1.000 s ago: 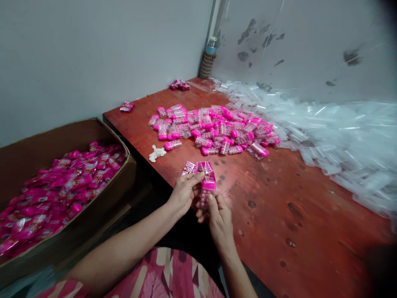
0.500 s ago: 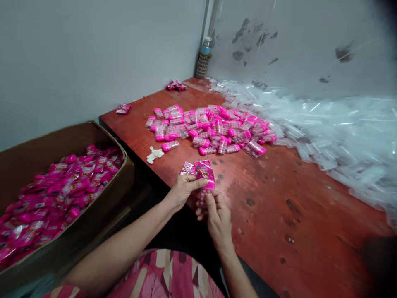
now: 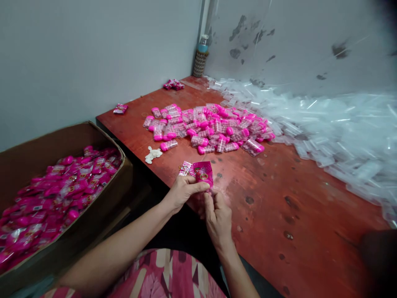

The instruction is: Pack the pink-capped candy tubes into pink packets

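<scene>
Compared with the earlier frame, the pink packet (image 3: 203, 174) sits lower between the hands, its candy tube now hidden behind the fingers. Head view: left hand (image 3: 181, 192) pinches the packet's side and right hand (image 3: 218, 217) grips its lower end, above the near edge of the red table (image 3: 279, 198). Loose pink tubes (image 3: 207, 128) lie beyond, clear bags (image 3: 335, 124) at right, a filled cardboard box (image 3: 62, 190) at left.

The cardboard box (image 3: 93, 215) of pink packets runs off the left edge.

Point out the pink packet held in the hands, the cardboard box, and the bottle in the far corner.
pink packet (image 3: 203, 173): head view, on its printed upper face above the thumbs.
cardboard box (image 3: 102, 131): head view, on its bare back wall.
bottle (image 3: 203, 42): head view, on its blue upper part.
</scene>
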Demonstrator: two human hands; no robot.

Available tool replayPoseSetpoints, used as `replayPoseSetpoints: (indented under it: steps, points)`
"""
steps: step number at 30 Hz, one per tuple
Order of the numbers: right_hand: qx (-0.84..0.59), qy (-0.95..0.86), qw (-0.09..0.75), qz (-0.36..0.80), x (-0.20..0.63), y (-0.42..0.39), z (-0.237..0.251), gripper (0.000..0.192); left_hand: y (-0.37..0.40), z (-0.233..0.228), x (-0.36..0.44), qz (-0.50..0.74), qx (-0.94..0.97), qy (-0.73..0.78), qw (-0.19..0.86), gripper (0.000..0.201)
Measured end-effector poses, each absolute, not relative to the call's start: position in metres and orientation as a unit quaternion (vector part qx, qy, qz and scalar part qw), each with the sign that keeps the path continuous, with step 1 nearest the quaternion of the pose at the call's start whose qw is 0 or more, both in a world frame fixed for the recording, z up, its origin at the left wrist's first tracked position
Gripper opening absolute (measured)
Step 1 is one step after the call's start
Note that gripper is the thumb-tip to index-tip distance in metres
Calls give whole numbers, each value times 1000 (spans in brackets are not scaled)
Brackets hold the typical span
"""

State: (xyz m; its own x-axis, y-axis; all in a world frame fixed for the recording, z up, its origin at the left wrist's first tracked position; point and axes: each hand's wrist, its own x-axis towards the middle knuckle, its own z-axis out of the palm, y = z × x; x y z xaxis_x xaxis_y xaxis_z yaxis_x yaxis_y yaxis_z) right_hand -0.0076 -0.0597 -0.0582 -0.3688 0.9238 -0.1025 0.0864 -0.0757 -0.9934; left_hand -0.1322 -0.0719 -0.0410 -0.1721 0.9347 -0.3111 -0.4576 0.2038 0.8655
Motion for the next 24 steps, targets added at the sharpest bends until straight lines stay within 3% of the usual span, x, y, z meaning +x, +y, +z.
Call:
replayPoseSetpoints:
  steps: [6, 18, 24]
  points:
    - [-357, -463, 328, 742, -11, -57, -60, 26, -76, -39, -132, 563, 238, 455, 648, 27]
    - [-412, -486, 409, 653, -9, -66, -56, 26, -74, -45, -129, 644, 82, 466, 601, 23]
    - [-402, -450, 392, 694, -8, -68, -62, 24, -78, -45, -127, 687, 79, 410, 595, 23]
